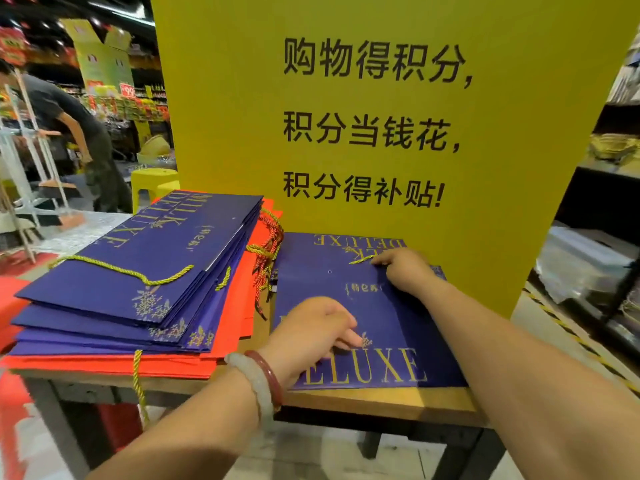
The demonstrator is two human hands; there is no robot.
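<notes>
**Flattening the milk gift bags, most of the pile looks done**

Nearest is the wooden front edge of the desk (pixel 381 400), plain and a bit worn. Just past it, the left hand (pixel 311 327), with two smooth bangles (pixel 259 379) on the wrist, presses down on the near half of a blue bag (pixel 381 306). That grip is loose and spread, with the fingertips flat on the paper and holding nothing.

The bag lies flat at the right of the desk. It's stiff matte card with gold DELUXE lettering and a small gold flower print. At its far edge the right hand (pixel 405 268) has its grip closed, and it looks to be pinching the twisted gold cord handle (pixel 360 260) where it leaves the bag.

To the left is a tall, slightly fanned stack of blue bags (pixel 145 265), all folded flat with their cords trailing. It sits on some red bags (pixel 138 365).

My guess is most of the work is done, with this bag to be smoothed and added to the stack. I can't tell if more are waiting.

Behind everything is a big yellow sign (pixel 381 133) with black lettering. Far left there are store shelves and a yellow stool (pixel 152 178).
</notes>
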